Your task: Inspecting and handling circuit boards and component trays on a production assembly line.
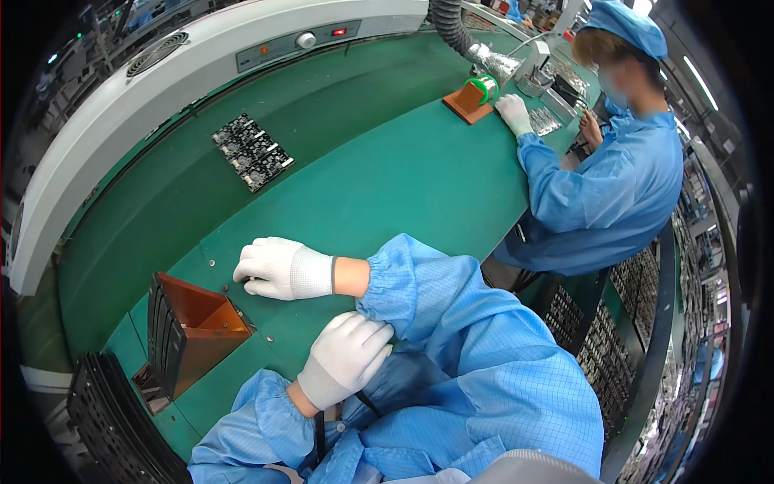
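Note:
My right hand [282, 269], in a white knit glove, rests on the green bench top [403, 185]. Its fingers are curled downward, and whatever is beneath them is hidden. Closer to my body, my left hand [347, 359], also gloved in white, is held with bent fingers pressed together by my right sleeve [411, 278]. The left palm side is out of sight, so I cannot tell what it grips. Left of my hands stands a brown angled holder [205, 347] with black slotted plates [161, 339] leaning on its side.
A dark populated circuit board panel [252, 152] lies on the green belt beneath a white machine cover [121, 105]. A co-worker [613, 177] sits at the right, near a green-rimmed spool [484, 87] on a brown stand [465, 106]. Black racks [113, 419] stand lower left.

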Action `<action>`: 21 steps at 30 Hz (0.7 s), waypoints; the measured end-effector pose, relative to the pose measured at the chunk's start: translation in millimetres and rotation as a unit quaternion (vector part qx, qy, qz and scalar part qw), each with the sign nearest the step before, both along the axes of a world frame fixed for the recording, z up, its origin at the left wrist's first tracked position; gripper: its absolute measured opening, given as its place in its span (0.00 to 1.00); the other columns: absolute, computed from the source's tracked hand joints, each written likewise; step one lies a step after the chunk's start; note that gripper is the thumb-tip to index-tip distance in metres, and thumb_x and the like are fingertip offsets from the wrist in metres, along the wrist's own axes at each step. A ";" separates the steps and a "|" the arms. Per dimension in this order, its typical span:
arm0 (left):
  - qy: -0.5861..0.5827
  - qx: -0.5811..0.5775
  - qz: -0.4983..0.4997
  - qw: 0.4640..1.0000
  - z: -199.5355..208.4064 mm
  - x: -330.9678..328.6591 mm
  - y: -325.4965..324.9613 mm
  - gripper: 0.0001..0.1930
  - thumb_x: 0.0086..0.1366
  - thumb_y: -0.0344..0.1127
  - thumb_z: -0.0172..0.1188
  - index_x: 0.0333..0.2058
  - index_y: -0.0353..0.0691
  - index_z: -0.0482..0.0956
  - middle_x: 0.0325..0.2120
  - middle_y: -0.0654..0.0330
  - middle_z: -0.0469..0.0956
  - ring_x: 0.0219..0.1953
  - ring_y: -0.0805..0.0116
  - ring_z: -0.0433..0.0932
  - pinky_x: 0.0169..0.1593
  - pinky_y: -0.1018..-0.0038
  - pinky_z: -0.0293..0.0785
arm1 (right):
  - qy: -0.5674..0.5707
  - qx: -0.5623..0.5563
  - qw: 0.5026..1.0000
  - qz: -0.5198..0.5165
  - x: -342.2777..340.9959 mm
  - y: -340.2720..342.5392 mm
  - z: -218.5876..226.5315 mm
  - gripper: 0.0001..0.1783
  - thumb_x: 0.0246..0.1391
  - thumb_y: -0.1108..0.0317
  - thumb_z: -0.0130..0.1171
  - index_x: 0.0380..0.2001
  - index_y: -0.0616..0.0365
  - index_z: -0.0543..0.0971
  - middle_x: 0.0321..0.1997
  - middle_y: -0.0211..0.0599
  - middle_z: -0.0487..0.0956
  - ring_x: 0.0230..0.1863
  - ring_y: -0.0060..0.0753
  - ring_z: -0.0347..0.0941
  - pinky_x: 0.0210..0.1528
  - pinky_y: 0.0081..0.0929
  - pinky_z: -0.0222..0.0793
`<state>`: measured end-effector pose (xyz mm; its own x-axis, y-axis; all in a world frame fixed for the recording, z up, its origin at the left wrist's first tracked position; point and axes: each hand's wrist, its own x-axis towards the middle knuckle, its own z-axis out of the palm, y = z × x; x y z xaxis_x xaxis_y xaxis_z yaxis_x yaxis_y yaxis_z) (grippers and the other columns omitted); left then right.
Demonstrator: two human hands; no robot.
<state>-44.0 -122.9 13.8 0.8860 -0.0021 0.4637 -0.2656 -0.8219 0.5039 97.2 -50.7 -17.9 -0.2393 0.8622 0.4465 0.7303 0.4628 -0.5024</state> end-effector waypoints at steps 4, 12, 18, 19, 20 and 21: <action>0.009 -0.005 -0.005 1.000 -1.4 -0.9 0.3 0.14 0.61 0.33 0.67 0.45 0.37 0.82 0.41 0.55 0.82 0.44 0.55 0.80 0.56 0.61 0.75 | 0.004 0.000 1.000 -0.002 -0.4 0.6 -0.4 0.09 0.60 0.63 0.60 0.41 0.52 0.82 0.40 0.37 0.77 0.44 0.45 0.74 0.51 0.41 0.72; -0.002 0.002 -0.006 1.000 -3.0 -2.2 2.8 0.14 0.62 0.33 0.66 0.45 0.37 0.82 0.42 0.56 0.82 0.45 0.55 0.80 0.57 0.62 0.75 | 0.010 -0.006 1.000 0.003 -0.5 -1.3 3.3 0.08 0.61 0.63 0.59 0.42 0.52 0.81 0.40 0.37 0.77 0.44 0.45 0.75 0.52 0.40 0.72; -0.004 -0.003 -0.007 1.000 -3.4 -3.1 4.1 0.14 0.61 0.33 0.66 0.45 0.36 0.82 0.42 0.55 0.82 0.45 0.55 0.80 0.56 0.62 0.75 | 0.007 -0.001 1.000 0.005 -0.3 -0.2 3.4 0.08 0.62 0.63 0.59 0.42 0.51 0.81 0.40 0.37 0.77 0.44 0.45 0.74 0.51 0.40 0.72; -0.005 -0.003 -0.008 1.000 -3.4 -3.2 4.3 0.14 0.61 0.33 0.66 0.45 0.36 0.82 0.42 0.55 0.82 0.45 0.55 0.80 0.56 0.62 0.75 | 0.003 -0.003 1.000 0.004 -0.4 -0.2 3.2 0.08 0.62 0.63 0.59 0.42 0.51 0.81 0.40 0.37 0.77 0.44 0.45 0.74 0.51 0.40 0.72; -0.005 -0.003 -0.008 1.000 -3.5 -3.3 4.6 0.14 0.61 0.33 0.66 0.45 0.36 0.82 0.42 0.55 0.82 0.45 0.55 0.80 0.56 0.62 0.75 | 0.007 -0.003 1.000 0.004 -0.6 0.0 2.8 0.08 0.62 0.63 0.59 0.42 0.51 0.81 0.40 0.37 0.77 0.44 0.45 0.74 0.51 0.40 0.72; -0.005 -0.003 -0.007 1.000 -3.5 -3.2 4.8 0.14 0.61 0.33 0.66 0.45 0.36 0.82 0.42 0.55 0.82 0.45 0.55 0.80 0.56 0.62 0.75 | 0.010 -0.001 1.000 0.006 -0.8 0.3 2.4 0.08 0.61 0.63 0.59 0.42 0.51 0.81 0.39 0.37 0.77 0.44 0.44 0.74 0.51 0.40 0.72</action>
<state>-47.2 -118.1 10.3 0.8811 -0.0127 0.4728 -0.2830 -0.8151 0.5055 96.4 -50.5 -15.4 -0.2414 0.8598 0.4500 0.7145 0.4712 -0.5171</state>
